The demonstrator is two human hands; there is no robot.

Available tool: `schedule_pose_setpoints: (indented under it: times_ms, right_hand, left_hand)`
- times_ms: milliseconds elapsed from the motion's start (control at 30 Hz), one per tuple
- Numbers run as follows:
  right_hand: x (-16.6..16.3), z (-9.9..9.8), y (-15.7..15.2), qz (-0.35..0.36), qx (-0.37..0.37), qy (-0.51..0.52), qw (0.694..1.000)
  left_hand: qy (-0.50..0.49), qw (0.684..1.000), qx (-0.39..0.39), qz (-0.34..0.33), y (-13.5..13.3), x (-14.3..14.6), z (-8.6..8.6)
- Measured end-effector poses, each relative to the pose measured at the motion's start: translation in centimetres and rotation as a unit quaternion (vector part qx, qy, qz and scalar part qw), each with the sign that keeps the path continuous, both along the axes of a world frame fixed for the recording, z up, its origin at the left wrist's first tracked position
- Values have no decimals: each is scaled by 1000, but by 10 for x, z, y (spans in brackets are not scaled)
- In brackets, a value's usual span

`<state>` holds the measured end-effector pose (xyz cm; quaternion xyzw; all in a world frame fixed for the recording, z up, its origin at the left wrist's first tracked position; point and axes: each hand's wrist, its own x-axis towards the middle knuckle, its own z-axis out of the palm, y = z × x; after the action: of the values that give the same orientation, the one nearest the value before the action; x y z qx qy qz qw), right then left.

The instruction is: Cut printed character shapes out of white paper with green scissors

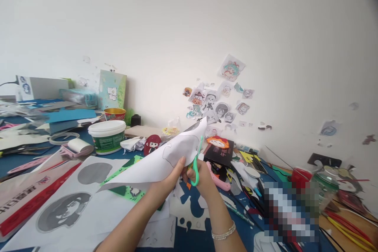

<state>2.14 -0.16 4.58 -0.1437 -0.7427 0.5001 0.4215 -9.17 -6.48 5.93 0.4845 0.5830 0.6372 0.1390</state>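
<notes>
My left hand [171, 175] pinches the lower edge of a white sheet of paper [165, 157] with a printed outline, holding it up above the table. My right hand [203, 177], with a bracelet at the wrist, grips green-handled scissors [196, 165] whose blades point up into the sheet's right edge. Both hands meet at the middle of the view, just over a blue table cover strewn with paper scraps.
A white tub with a green label [106, 136] and a tape roll [63, 138] stand at the left. Large grey printed sheets [71, 208] lie at the near left. Cartoon stickers [218, 102] cover the wall. A pink cutter [218, 179], pens and red sticks [348, 224] lie at the right.
</notes>
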Motion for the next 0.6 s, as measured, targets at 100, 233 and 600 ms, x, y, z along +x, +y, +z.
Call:
schedule_pose_setpoints:
  times_ms: [100,233,600]
  right_hand:
    - [0,-1,1,7,-11,6,1000]
    - [1,-2,4,8,-41,12,999]
    - [6,-4,8,-14,-41,4,999]
  left_hand:
    - [17,1000,10,3,1,-1,-1]
    - [47,998,38,-4,2,-5,-2]
    - [44,998,32,7,7,-9,-9]
